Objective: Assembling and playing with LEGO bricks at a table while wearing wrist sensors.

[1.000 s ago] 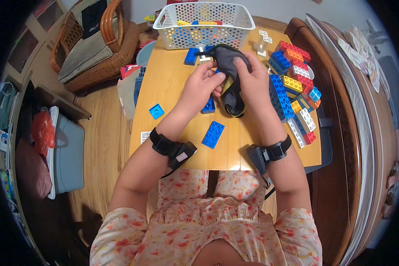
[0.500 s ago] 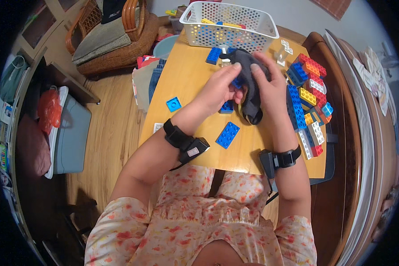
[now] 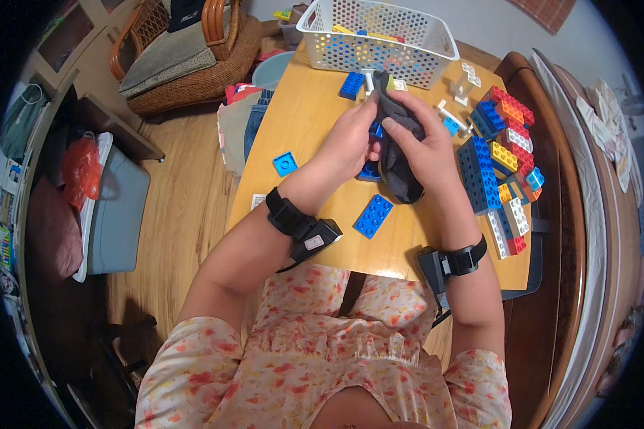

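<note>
A dark grey cloth (image 3: 401, 179), soft and shaped rather like a sock, hangs between my two hands above the table. My left hand (image 3: 349, 141) is closed on its left edge, fingers curled in. From the other side my right hand (image 3: 423, 136) grips it, the thumb lying on top. Blue plastic shows between the left fingers and the cloth; whether it is held or lies beneath, I cannot tell. Just below my left fingers a blue building brick (image 3: 369, 171) is partly hidden. Nearer me lie a blue brick (image 3: 373, 216) and, to the left, a light blue square piece (image 3: 285, 164).
Coloured bricks (image 3: 504, 157) are stacked and joined along the table's right side. A white perforated basket (image 3: 379, 61) with bricks inside stands at the far edge. Another blue brick (image 3: 352, 85) and white pieces (image 3: 466, 84) lie before it. A wicker chair (image 3: 193, 79) is beyond the left.
The cloth now hangs narrower and more upright between my hands. My right hand has turned a little over it, uncovering a white and light blue piece behind. The view has shifted slightly.
</note>
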